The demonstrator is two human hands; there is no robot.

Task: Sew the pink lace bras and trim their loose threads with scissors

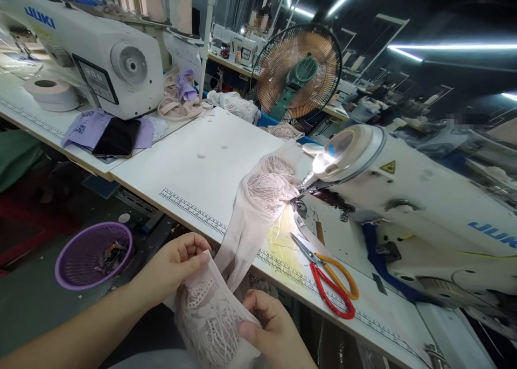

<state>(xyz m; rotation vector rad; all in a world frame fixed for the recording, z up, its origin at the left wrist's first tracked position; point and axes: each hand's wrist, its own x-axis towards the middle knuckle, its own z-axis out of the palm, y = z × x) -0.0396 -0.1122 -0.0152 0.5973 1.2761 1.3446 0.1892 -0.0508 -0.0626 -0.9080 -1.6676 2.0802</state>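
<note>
A pale pink lace bra piece (210, 320) hangs at the front edge of the table, stretched between my two hands. My left hand (188, 258) pinches its upper edge between thumb and fingers. Lower and to the right, my right hand (269, 323) grips the same edge. Sheer fabric (246, 234) runs up from there onto the table, where another lace cup (270, 188) lies beside the needle area of the sewing machine (388, 180). Scissors (327, 277) with one red and one orange handle rest on the table right of the fabric.
A second sewing machine (109, 56) stands at the left, with a tape roll (52, 91) and a black phone (117, 137) on purple cloth near it. A purple basket (64, 266) holding scraps sits on the floor. Behind the table is a large fan (299, 72).
</note>
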